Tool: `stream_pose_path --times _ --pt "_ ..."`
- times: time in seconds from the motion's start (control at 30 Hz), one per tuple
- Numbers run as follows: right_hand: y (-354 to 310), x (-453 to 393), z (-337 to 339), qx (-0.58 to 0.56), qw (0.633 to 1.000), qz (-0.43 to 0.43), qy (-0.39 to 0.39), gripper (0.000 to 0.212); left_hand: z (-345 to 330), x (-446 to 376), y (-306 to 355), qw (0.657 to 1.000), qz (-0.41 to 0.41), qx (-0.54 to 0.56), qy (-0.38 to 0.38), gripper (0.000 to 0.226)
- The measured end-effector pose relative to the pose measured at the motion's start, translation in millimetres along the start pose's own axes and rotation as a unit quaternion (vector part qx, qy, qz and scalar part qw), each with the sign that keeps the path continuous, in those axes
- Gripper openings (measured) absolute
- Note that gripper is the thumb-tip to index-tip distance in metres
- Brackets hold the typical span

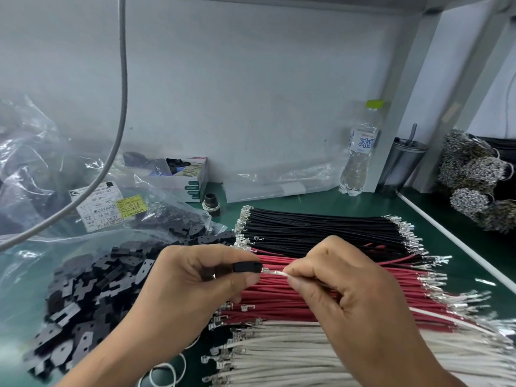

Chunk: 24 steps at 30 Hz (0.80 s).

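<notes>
a small black housing is pinched between the thumb and curled fingers of the left hand. it is held in the air just above the red wires, with its open end turned toward the right hand. a single white wire is gripped near its tip between the thumb and forefinger of the right hand, the other fingers being curled in toward the palm. the metal terminal crimped on that wire is seen right at the mouth of the housing, touching it or nearly so. most of the terminal is exposed, so the insertion is judged to be only at its start and not yet seated. whether another wire is already fitted in this housing cannot be told, since its far side is hidden by the fingers. much work appears to be left: a heap of loose housings is spread over a plastic bag at the left. thick rows of black wires, red wires and white wires are laid side by side on the green mat. no finished assemblies can be made out on the bench.
</notes>
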State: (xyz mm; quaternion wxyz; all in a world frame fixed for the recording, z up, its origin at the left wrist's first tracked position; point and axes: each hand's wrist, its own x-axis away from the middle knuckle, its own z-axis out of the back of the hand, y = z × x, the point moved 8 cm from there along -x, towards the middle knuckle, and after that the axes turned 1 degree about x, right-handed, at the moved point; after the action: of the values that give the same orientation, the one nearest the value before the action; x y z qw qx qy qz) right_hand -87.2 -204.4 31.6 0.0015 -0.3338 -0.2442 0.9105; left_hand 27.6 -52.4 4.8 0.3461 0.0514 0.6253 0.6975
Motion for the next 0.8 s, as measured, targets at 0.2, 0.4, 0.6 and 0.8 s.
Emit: stream_pose_path --times 0.2,0.4,0.6,0.8 --pt "-7.5 0.5 8.1 0.012 0.997 0.056 0.043 0.012 -3.2 0.8 2.5 1.000 -0.002 0.027 -0.005 0.023" --pt "-17.0 -1.5 8.9 0.081 0.990 0.096 0.068 0.023 -7.0 0.8 2.7 0.998 0.007 0.053 -0.012 0.022" --pt "-21.1 0.2 10.4 0.149 0.974 0.159 0.061 0.007 -11.1 1.5 2.4 0.997 0.026 0.043 -0.067 0.020" --pt "-9.8 -0.7 -1.5 0.057 0.995 0.078 0.019 0.024 -10.4 3.1 11.9 0.997 -0.022 -0.045 -0.057 0.018"
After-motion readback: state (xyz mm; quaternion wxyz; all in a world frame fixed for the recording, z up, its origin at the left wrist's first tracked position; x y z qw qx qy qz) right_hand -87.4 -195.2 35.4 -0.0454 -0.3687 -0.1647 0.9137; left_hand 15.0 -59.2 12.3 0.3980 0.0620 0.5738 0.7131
